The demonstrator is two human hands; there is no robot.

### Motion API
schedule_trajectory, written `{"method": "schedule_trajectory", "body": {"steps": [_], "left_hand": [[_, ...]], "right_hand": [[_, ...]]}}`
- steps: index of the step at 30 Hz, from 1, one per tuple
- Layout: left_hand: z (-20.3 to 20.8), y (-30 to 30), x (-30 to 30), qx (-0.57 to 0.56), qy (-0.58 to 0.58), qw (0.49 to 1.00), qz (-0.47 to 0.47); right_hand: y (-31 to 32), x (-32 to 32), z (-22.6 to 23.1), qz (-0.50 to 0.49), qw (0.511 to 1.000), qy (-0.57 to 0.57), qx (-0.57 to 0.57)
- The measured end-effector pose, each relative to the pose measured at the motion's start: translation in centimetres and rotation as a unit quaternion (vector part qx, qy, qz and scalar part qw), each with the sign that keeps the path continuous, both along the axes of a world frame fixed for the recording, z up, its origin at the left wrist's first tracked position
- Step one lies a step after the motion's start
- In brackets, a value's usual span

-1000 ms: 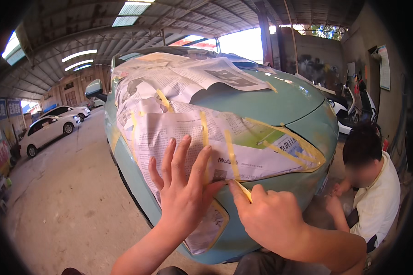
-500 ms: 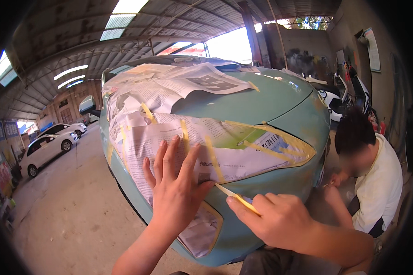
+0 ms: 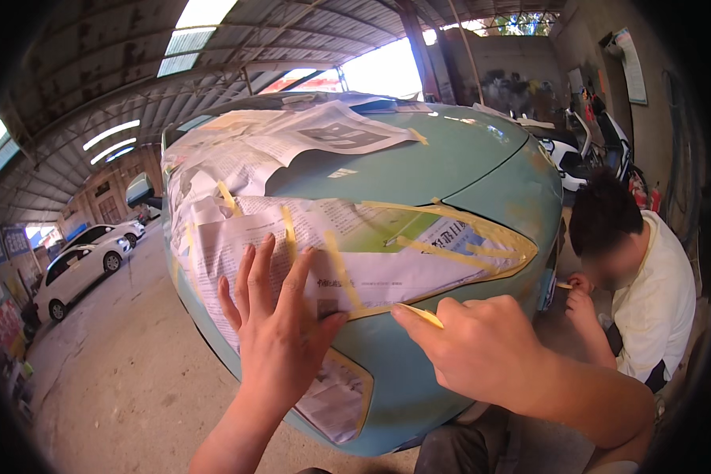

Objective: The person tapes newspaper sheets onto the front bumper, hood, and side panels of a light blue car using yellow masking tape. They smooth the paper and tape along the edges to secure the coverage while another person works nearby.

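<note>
My left hand (image 3: 280,340) lies on the newspaper sheet (image 3: 371,272) covering the headlight area of a green car (image 3: 442,347). Its fingers are spread, with the thumb near the sheet's lower edge. Close by on the right, my right hand (image 3: 482,347) is closed on a short strip of yellow masking tape (image 3: 423,315). The index fingertip touches the lower edge of the newspaper, where tape (image 3: 367,313) runs along it. More yellow tape (image 3: 521,250) borders the pointed right end. Below my left hand, another taped paper patch (image 3: 344,399) is partly hidden.
Loose newspapers (image 3: 324,138) cover part of the bonnet and windscreen. At right, a person (image 3: 656,292) in a pale top crouches by the car, holding a small yellow strip. Scooters (image 3: 573,154) stand behind; a white car (image 3: 75,276) is parked at left.
My right hand has moved slightly up along the newspaper's lower edge, and less of the tape strip sticks out. Tape now shows along that edge. My left hand stays spread on the paper.
</note>
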State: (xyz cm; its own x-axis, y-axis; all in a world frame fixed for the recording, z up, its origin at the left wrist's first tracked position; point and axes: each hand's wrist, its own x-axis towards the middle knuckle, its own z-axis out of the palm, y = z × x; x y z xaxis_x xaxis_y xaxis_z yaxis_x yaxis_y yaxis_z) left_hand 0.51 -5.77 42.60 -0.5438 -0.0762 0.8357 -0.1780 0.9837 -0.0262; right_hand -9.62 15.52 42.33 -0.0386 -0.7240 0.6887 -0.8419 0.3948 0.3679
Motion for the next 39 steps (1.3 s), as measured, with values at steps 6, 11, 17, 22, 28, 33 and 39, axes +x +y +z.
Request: {"method": "schedule_trajectory", "body": {"steps": [6, 11, 17, 22, 28, 33, 39], "left_hand": [[0.3, 0.5, -0.5, -0.004, -0.005, 1.000, -0.004], [0.4, 1.7, -1.9, -0.021, -0.020, 0.999, -0.028], [0.8, 2.8, -3.2, -0.040, -0.039, 0.997, -0.048], [0.6, 3.0, -3.3, -0.034, -0.036, 0.997, -0.052], [0.5, 2.9, -3.4, -0.038, -0.045, 0.997, -0.039], [0.5, 3.1, -3.3, -0.038, -0.041, 0.998, -0.032], [0.7, 3.5, -3.6, -0.044, -0.035, 0.998, -0.030]], "right_hand": [[-0.6, 0.6, 0.5, -0.024, 0.999, -0.024, 0.012], [-0.9, 0.7, 0.5, -0.053, 0.998, -0.027, 0.034], [0.6, -1.6, -0.7, 0.040, 0.998, -0.050, -0.014], [3.8, -3.0, -1.2, 0.131, 0.987, -0.060, -0.076], [6.9, -4.2, -0.2, 0.064, 0.996, -0.050, -0.031], [6.2, -4.9, 0.7, 0.078, 0.979, -0.184, -0.048], [5.1, -6.1, 0.8, 0.085, 0.940, -0.320, -0.078]]}}
